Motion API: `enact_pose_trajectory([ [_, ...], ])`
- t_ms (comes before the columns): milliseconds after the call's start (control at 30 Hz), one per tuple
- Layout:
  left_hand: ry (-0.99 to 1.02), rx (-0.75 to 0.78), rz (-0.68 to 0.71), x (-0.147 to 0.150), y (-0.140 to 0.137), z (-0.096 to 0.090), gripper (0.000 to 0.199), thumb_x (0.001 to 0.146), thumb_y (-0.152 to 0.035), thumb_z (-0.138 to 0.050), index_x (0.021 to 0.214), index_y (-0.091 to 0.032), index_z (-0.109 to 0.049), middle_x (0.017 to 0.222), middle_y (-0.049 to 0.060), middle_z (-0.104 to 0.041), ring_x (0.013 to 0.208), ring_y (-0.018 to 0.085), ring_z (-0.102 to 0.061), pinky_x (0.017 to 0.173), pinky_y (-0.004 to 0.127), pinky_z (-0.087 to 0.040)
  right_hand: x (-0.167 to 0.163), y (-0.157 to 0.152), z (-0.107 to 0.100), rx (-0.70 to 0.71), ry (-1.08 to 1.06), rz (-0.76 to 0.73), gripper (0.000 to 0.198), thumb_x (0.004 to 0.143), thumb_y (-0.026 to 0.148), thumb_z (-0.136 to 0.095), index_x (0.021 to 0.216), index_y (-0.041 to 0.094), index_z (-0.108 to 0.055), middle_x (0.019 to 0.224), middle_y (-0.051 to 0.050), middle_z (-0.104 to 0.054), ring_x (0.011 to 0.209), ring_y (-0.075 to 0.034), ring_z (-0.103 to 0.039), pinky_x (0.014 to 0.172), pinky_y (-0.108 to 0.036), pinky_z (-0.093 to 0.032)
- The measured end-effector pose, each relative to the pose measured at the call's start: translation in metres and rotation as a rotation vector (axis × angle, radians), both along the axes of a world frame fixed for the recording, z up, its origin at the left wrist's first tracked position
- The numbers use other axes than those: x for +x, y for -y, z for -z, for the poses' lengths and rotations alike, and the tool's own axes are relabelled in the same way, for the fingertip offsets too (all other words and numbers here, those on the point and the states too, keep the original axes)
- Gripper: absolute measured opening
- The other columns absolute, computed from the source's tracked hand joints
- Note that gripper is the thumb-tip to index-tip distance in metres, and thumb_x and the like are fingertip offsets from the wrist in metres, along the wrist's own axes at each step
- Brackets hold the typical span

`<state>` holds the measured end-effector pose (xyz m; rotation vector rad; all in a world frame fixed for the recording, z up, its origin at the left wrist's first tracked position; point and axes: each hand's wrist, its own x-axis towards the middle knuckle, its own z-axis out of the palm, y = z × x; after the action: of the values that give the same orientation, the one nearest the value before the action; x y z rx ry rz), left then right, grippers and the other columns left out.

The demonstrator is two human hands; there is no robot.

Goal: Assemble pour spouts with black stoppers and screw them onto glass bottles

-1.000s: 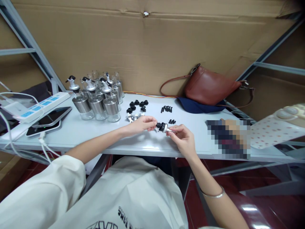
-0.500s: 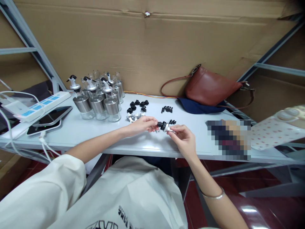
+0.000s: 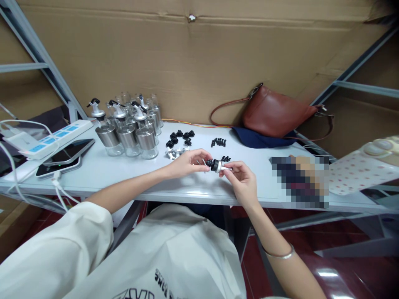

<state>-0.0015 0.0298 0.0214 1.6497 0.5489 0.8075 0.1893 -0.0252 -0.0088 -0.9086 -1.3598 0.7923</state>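
Note:
A bottle pourer (image 3: 215,165) with a black ribbed stopper and a white and silver top lies sideways between my two hands, above the table's front part. My right hand (image 3: 241,178) pinches its spout end between thumb and fingers. At the black ribbed end is my left hand (image 3: 190,162), thumb below and fingers curled above, the tips at the stopper. Just behind the left hand lie several white pourer tops (image 3: 174,153), partly hidden by it. Black stoppers (image 3: 180,136) are grouped farther back. Small black pieces (image 3: 219,142) lie in two clusters beyond the pourer.
Glass bottles with steel bands (image 3: 127,139) stand at the left, several with pourers fitted. A power strip (image 3: 56,139) and phone-like devices (image 3: 67,153) lie farther left. A brown bag (image 3: 274,112) rests on dark blue cloth (image 3: 264,139) at back right. Cardboard (image 3: 199,62) walls the back.
My left fingers have loosened from a tight pinch and spread somewhat around the stopper's ribbed end. The pourer and my right hand have barely shifted.

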Motion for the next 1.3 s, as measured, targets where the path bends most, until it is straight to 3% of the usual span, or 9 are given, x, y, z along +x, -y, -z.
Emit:
enact_pose_trajectory([
  [333, 0.058, -0.152, -0.008, -0.001, -0.002, -0.001, 0.036, 0.057, -0.024, -0.082, 0.087, -0.01, -0.065, 0.075, 0.003, -0.07, 0.071, 0.014, -0.065, 0.077, 0.032, -0.05, 0.0, 0.0, 0.002, 0.06, 0.054, 0.045, 0.019, 0.068, 0.036, -0.077, 0.077, 0.024, -0.066, 0.076, -0.003, -0.068, 0.074, -0.021, -0.065, 0.068, -0.035, -0.054],
  [533, 0.074, -0.199, -0.031, -0.001, -0.001, 0.006, 0.035, 0.049, -0.018, -0.084, 0.079, -0.009, -0.07, 0.076, 0.004, -0.071, 0.072, 0.014, -0.066, 0.078, 0.032, -0.051, -0.001, 0.004, -0.002, -0.026, 0.068, 0.017, 0.02, 0.069, 0.04, -0.076, 0.077, 0.023, -0.068, 0.068, -0.002, -0.069, 0.061, -0.019, -0.065, 0.059, -0.034, -0.053],
  [767, 0.064, -0.222, -0.051, 0.001, 0.002, 0.01, 0.031, 0.047, -0.015, -0.084, 0.075, -0.009, -0.07, 0.072, 0.004, -0.071, 0.068, 0.013, -0.066, 0.073, 0.029, -0.052, 0.0, 0.005, 0.0, -0.034, 0.119, -0.022, 0.019, 0.078, 0.04, -0.068, 0.076, 0.021, -0.067, 0.055, 0.0, -0.064, 0.053, -0.017, -0.061, 0.058, -0.032, -0.05],
  [967, 0.051, -0.253, -0.026, -0.001, -0.001, 0.006, 0.034, 0.051, -0.022, -0.085, 0.076, -0.008, -0.068, 0.064, 0.004, -0.07, 0.059, 0.013, -0.065, 0.062, 0.027, -0.051, 0.003, 0.002, 0.013, 0.171, 0.262, 0.004, 0.005, 0.081, 0.027, -0.067, 0.086, 0.025, -0.068, 0.084, -0.004, -0.071, 0.076, -0.02, -0.065, 0.069, -0.034, -0.05],
  [1300, -0.017, -0.44, 0.173, -0.006, -0.003, 0.005, 0.041, 0.058, -0.041, -0.083, 0.075, -0.009, -0.063, 0.067, 0.004, -0.069, 0.051, 0.011, -0.063, 0.051, 0.023, -0.047, 0.0, 0.004, 0.009, 0.484, 0.431, 0.002, 0.016, 0.083, 0.011, -0.062, 0.093, 0.024, -0.065, 0.083, -0.003, -0.07, 0.074, -0.019, -0.064, 0.068, -0.033, -0.051],
])
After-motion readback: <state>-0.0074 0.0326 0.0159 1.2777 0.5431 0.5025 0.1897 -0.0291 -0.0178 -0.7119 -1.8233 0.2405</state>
